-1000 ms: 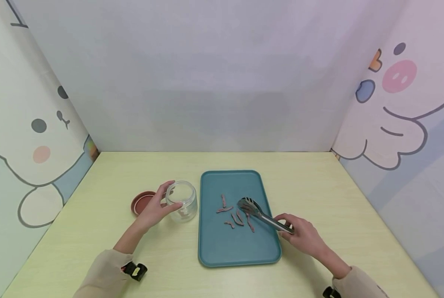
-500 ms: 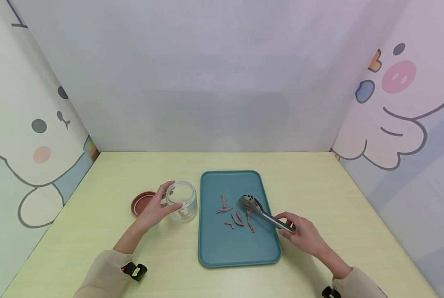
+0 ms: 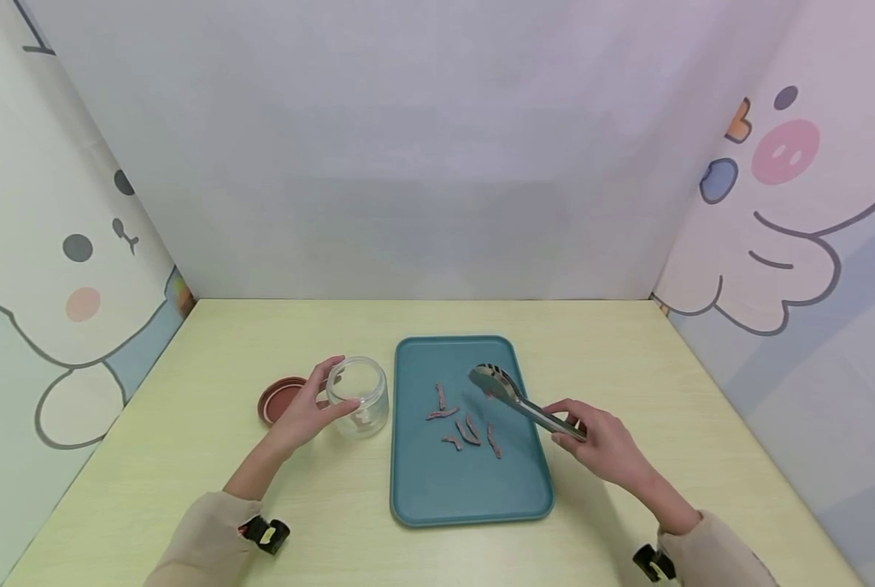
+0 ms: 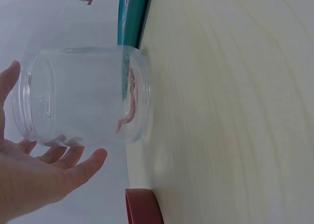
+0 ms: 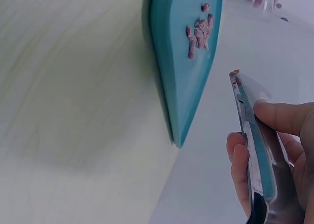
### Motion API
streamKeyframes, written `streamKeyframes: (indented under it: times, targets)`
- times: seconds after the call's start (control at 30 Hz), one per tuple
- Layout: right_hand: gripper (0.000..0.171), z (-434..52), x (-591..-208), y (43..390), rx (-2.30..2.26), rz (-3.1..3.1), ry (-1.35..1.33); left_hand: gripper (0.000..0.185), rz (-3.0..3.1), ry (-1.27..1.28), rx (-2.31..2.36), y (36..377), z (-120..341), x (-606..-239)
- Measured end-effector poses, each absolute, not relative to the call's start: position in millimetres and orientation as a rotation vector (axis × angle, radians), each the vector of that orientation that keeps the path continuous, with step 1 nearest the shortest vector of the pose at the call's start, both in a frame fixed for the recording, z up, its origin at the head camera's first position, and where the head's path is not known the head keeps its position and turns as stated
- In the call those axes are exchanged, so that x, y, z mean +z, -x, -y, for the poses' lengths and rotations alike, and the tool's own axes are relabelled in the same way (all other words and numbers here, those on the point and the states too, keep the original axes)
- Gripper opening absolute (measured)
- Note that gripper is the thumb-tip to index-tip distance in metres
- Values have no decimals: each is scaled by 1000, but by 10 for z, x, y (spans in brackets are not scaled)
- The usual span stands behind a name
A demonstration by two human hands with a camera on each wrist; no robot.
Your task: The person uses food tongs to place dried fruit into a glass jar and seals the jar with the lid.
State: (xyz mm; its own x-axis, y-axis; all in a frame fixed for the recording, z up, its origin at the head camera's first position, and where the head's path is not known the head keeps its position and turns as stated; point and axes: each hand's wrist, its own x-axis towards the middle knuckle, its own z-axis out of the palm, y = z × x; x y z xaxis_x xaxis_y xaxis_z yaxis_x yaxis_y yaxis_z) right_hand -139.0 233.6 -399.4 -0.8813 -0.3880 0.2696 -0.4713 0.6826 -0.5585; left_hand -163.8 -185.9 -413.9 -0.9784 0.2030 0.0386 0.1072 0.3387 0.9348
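My left hand (image 3: 308,414) holds a clear jar (image 3: 369,416) by its upper part, thumb on one side and fingers on the other. A thin reddish strip (image 4: 132,101), like shredded meat, lies at the jar's bottom. With the right hand (image 3: 602,447) I grip metal tongs (image 3: 532,412) by the handle. Their heads are pressed together above the blue tray (image 3: 466,497), and a bit of a reddish strip (image 5: 234,73) pokes out at their tip. Several similar meat strips (image 3: 469,432) lie on the tray, left of and below the tong heads.
A round reddish-brown lid (image 3: 276,399) lies on the pale wooden table (image 3: 320,522) left of the jar, partly behind my left hand. A light curtain (image 3: 422,163) stands behind the table, and printed cartoon panels (image 3: 775,204) flank it.
The tongs have lifted off the tray and moved slightly up and away, a strip pinched in them. My right hand rose with them. The left hand and jar have stayed put.
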Motion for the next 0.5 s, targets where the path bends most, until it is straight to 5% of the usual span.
streamKeyframes:
  times: [0.5]
  targets:
    - [31, -2337, -3825, 1454, 982, 2734, -731, 76, -2511, -293, 1717, 1645, 1864, -4142]
